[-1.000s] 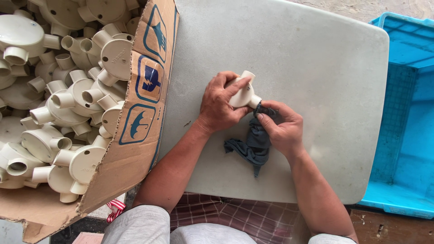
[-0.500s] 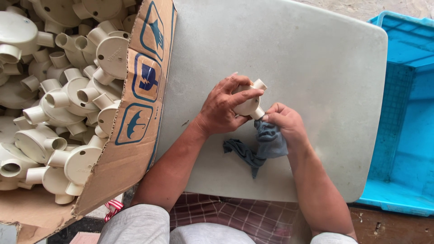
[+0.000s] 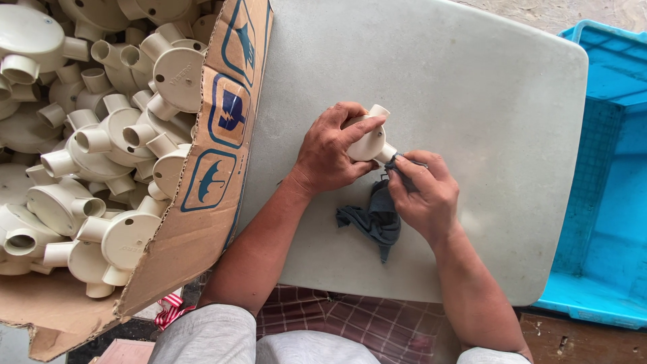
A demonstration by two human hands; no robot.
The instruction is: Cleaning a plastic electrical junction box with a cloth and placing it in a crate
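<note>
We see the grey counter [image 3: 472, 101] bare across its far half and toward its right edge, hemmed by the cardboard box [image 3: 216, 168] of cream conduit fittings [image 3: 101, 141] overlapping its left edge and the blue crate [image 3: 606, 135] just beside its right edge. Near the middle of the counter, closer to the near edge, our left hand [image 3: 330, 152] keeps a closed grip around a cream round junction box [image 3: 367, 141], thumb across its top. Our right hand [image 3: 424, 192] pinches a dark grey rag [image 3: 377, 216] against the fitting's lower spout, the rag's tail lying on the counter.
</note>
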